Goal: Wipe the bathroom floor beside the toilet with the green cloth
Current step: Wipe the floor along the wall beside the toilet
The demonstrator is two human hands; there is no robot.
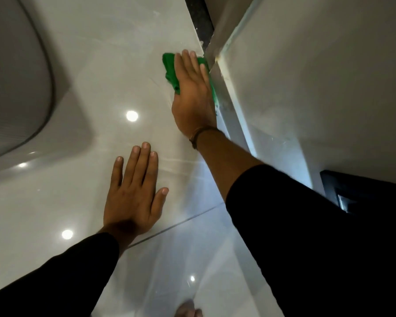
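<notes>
Under the flat right hand (pixel 193 92), most of the crumpled green cloth (pixel 169 67) is hidden, fingers extended, pressing it onto the glossy grey tiled floor (pixel 114 83); left hand (pixel 135 193) lies spread, empty.

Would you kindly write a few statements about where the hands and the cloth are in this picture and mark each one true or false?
1. The right hand presses the green cloth flat on the floor. True.
2. The left hand holds a second cloth. False: it rests bare and flat on the floor, fingers spread.
3. The cloth lies against the base of the wall on the right. True.
4. The toilet stands to the right of the hands. False: it is at the left edge of the view.
5. Both arms are bare to the shoulder. False: both wear dark sleeves.
</notes>
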